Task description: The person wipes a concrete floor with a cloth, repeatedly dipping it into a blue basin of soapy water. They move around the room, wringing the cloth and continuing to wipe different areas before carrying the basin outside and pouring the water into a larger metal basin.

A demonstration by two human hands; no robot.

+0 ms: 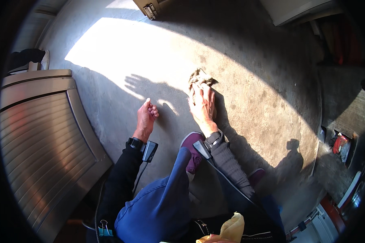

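Note:
My right hand (203, 104) presses a crumpled, dirty cloth (199, 77) against the grey concrete floor (246, 103), at the edge of a bright sunlit patch. The fingers lie over the cloth's near part and hide some of it. To its left, my left hand (146, 119) hangs above the shaded floor, thumb up and fingers curled in, with nothing visible in it. Both wrists carry black bands with small grey cabled devices. Between the arms, a purple shoe (192, 144) stands on the floor close behind my right hand.
A slatted metal door panel (48, 145) flanks the left side. A latched wooden corner (150, 10) juts in at the top. Mixed rubbish (341, 147) sits in a recess at the right. Bunched yellow cloth (233, 226) lies at my lap. Cables run along both arms.

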